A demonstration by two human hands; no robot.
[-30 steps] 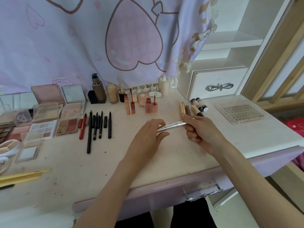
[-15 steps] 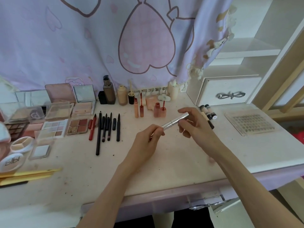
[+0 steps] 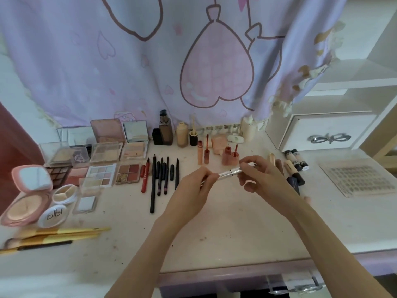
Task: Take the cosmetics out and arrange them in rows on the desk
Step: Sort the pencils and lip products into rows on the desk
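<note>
Head view: both hands hold one silver tube above the table.

Left hand (image 3: 194, 186) pinches the lower-left end of the silver tube (image 3: 233, 172) with curled fingertips; right hand (image 3: 261, 176) closes its grip round the upper-right end, fingers curled over it. The tube lies tilted, raised clear of the table (image 3: 236, 229), near its middle. Behind the hands, small pink lip-gloss bottles (image 3: 228, 155) stand upright, with taller foundation bottles (image 3: 166, 131) in a row near the curtain (image 3: 150, 72). To the left, dark pencils (image 3: 160, 175) lie side by side, and beyond them opened eyeshadow palettes (image 3: 127, 174) and a pink compact (image 3: 25, 196) sit grouped. Yellow-handled brushes (image 3: 60, 234) lie at the near left edge. Concealer tubes (image 3: 295, 163) lie just beside the right hand.
</note>
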